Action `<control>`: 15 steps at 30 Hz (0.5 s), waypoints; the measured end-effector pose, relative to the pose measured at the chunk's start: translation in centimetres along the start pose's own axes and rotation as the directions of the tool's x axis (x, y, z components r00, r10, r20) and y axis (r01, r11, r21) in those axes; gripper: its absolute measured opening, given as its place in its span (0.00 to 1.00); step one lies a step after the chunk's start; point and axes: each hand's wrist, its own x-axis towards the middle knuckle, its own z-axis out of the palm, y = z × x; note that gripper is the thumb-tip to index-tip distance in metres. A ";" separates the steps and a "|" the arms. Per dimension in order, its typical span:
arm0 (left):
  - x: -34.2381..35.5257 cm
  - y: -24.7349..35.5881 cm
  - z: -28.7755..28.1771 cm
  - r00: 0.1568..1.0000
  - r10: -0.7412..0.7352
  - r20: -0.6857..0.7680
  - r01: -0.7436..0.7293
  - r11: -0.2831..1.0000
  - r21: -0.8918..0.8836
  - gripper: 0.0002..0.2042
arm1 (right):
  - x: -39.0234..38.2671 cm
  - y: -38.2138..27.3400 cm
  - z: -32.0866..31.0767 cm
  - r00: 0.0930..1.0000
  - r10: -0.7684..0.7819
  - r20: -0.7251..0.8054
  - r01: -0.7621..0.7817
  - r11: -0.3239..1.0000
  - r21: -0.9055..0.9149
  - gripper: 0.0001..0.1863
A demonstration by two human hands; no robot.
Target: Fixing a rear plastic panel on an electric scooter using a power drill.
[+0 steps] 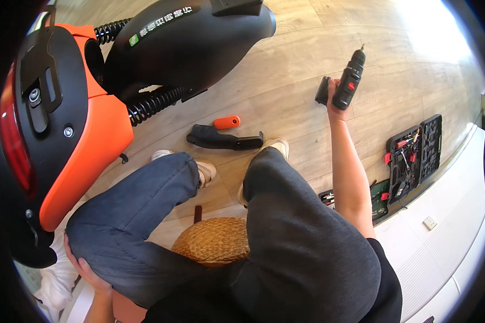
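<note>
A right hand (335, 109) clamps a drill (351, 81) over the floor (285, 97), toward its right edge; the left hand (87, 273) rests uncurled on a trouser leg (129, 226). A slackened grip could drop the drill.

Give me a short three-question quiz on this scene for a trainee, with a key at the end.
1. Multiple choice: what does the right hand hold?
a) a hammer
b) a cordless drill
c) a pair of scissors
2. True or false: the black tool case with red latches is shut.
3. What colour is the small rounded part lying beside the curved black piece on the floor?

Key: 1. b; 2. False, it lies open; 3. Orange.
</note>
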 end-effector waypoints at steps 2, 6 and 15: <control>0.0 -0.1 -0.1 1.000 -0.001 0.002 0.001 1.000 0.011 0.34 | -0.3 0.2 0.5 1.000 -0.007 0.000 0.007 0.999 -0.038 0.14; 0.2 -0.8 -0.3 1.000 0.015 0.016 -0.015 1.000 0.017 0.34 | -1.8 1.5 0.2 0.998 0.062 0.027 -0.061 0.998 -0.025 0.14; 0.1 -0.3 -0.3 1.000 -0.014 0.005 0.014 1.000 -0.008 0.35 | -1.9 1.3 0.1 0.990 0.135 0.038 -0.131 0.988 -0.085 0.14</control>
